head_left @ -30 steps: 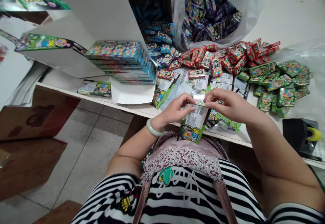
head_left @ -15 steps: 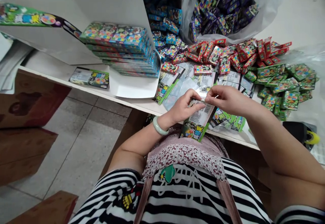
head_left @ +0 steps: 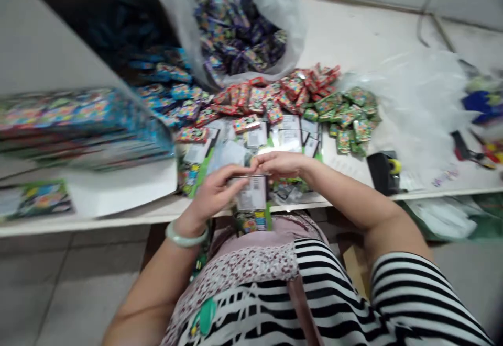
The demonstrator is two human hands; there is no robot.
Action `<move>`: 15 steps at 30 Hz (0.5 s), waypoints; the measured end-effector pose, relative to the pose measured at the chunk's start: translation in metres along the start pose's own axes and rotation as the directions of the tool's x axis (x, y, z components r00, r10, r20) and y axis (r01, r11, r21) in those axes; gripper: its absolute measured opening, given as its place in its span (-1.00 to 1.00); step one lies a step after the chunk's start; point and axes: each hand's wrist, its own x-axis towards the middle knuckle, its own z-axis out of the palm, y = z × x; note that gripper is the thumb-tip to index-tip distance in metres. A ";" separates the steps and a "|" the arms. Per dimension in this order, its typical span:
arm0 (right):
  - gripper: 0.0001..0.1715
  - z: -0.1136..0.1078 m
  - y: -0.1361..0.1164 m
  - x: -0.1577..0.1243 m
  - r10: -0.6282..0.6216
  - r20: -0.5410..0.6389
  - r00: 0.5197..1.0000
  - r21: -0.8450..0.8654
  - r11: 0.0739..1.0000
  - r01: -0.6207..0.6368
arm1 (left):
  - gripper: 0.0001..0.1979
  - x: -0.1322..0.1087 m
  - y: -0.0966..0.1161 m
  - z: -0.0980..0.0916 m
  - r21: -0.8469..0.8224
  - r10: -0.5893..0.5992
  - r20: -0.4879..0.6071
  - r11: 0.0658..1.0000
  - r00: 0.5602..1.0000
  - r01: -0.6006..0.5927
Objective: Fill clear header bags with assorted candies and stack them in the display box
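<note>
On the white tabletop (head_left: pixel 338 26), a plastic bag (head_left: pixel 251 0) of purple packets sits behind heaps of red packets (head_left: pixel 267 97) and green packets (head_left: pixel 346 118). The left hand (head_left: pixel 212 197) and right hand (head_left: pixel 281 164) pinch the top edge of a green-bordered card packet (head_left: pixel 251 194), fingertips nearly meeting; it hangs over the tabletop's front edge.
</note>
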 end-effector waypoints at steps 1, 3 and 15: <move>-0.84 -0.013 0.003 -0.008 -0.029 -0.097 0.995 -0.051 0.998 0.025 | -0.80 0.002 -0.002 -0.006 -0.014 -0.061 -0.089 0.998 0.994 0.060; -0.78 -0.050 0.010 -0.034 -0.140 -0.418 0.898 -0.251 0.967 0.034 | -0.80 0.008 -0.010 -0.019 -0.121 -0.197 -0.361 0.979 0.911 0.164; -0.56 -0.232 0.075 -0.142 -0.196 -0.972 0.133 -0.234 0.878 -0.417 | -0.69 0.038 -0.058 -0.008 -0.474 -0.527 -0.486 0.829 0.697 0.296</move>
